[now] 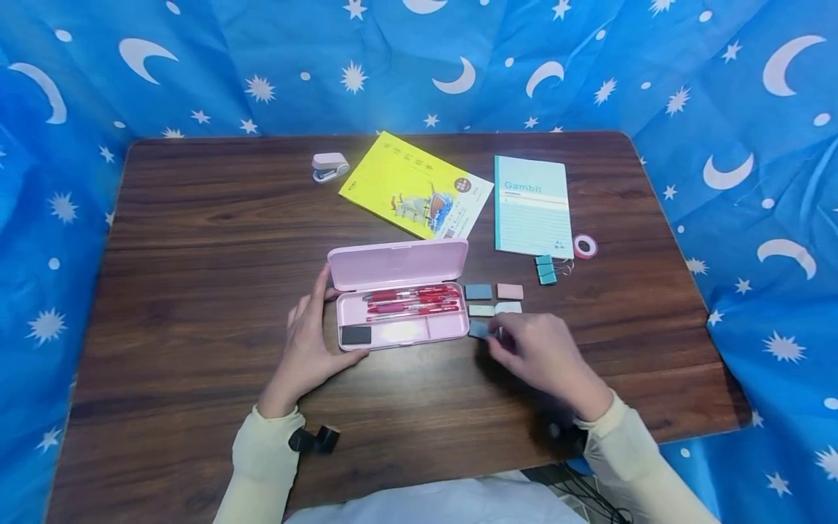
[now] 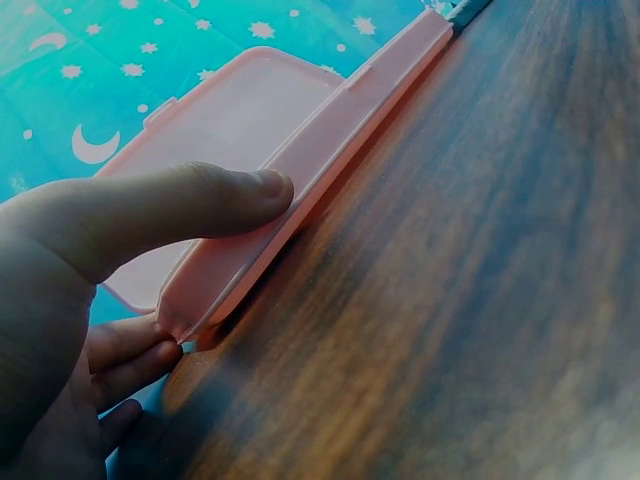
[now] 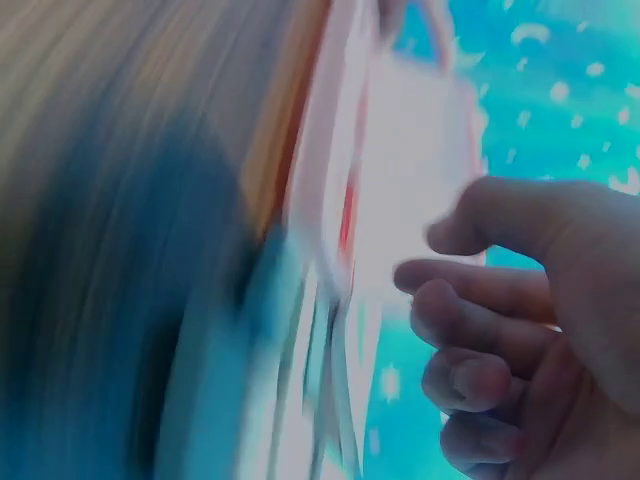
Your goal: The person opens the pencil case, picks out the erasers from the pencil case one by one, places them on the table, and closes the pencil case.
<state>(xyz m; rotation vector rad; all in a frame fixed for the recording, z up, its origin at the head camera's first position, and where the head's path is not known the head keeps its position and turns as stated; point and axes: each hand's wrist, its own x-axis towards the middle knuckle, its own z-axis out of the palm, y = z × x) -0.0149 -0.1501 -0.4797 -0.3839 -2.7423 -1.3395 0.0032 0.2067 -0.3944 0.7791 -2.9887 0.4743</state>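
A pink pencil case [image 1: 399,266] lies with its lid raised, holding several red pens [image 1: 412,302] and a dark rectangular block [image 1: 356,335] in its front left compartment. My left hand [image 1: 308,349] holds the case at its left end. In the left wrist view, the thumb [image 2: 235,200] presses the front wall while other fingers reach round the end. Over the small eraser-like blocks beside the case hovers my right hand [image 1: 540,353], close to a blue-grey block [image 1: 479,330]. Nothing shows between its bent fingers in the blurred right wrist view.
Other blocks, blue-grey [image 1: 478,292], pink [image 1: 510,292] and white [image 1: 481,311], lie right of the case. Behind are a stapler [image 1: 330,166], a yellow book [image 1: 412,185], a light-blue notebook [image 1: 532,207], teal binder clips [image 1: 545,269] and a tape roll [image 1: 585,246].
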